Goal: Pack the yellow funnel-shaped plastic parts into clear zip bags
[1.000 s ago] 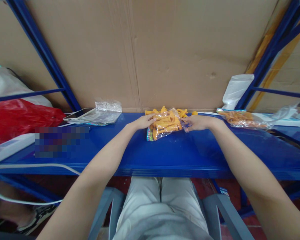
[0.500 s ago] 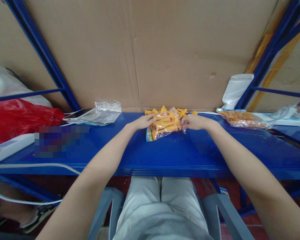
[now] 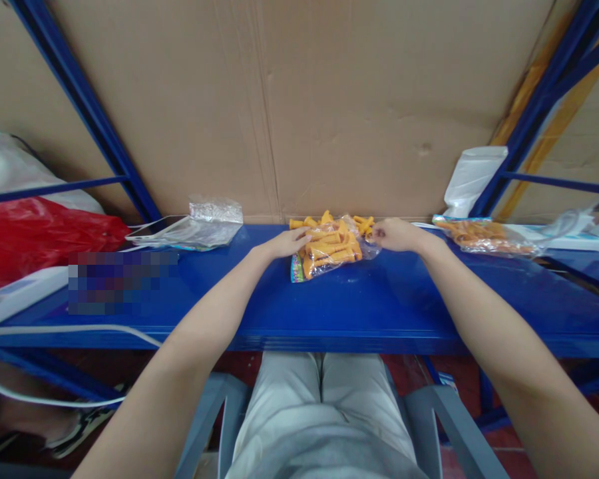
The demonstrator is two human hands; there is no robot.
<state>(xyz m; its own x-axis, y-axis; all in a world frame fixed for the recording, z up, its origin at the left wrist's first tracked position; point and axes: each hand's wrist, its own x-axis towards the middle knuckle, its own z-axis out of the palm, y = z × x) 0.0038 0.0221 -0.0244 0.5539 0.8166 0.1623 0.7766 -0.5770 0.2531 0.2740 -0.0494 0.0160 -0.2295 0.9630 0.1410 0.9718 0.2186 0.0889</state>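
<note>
Holding both bare arms forward over the smooth, glossy blue counter, angled inward. Laying the left hand, with fingers parted and outstretched, on the near edge of a clear, wrinkled bag, full of orange pieces, ridged and flared like small horns. Showing a multicoloured strip just below that hand. Curling the right hand with fingertips bunched at the bag's opposite end, close by loose pieces; impossible to tell whether pinching film or a piece. Beyond both hands, plain creased cardboard. Right of the right hand, a second shiny bag, lying flat.
</note>
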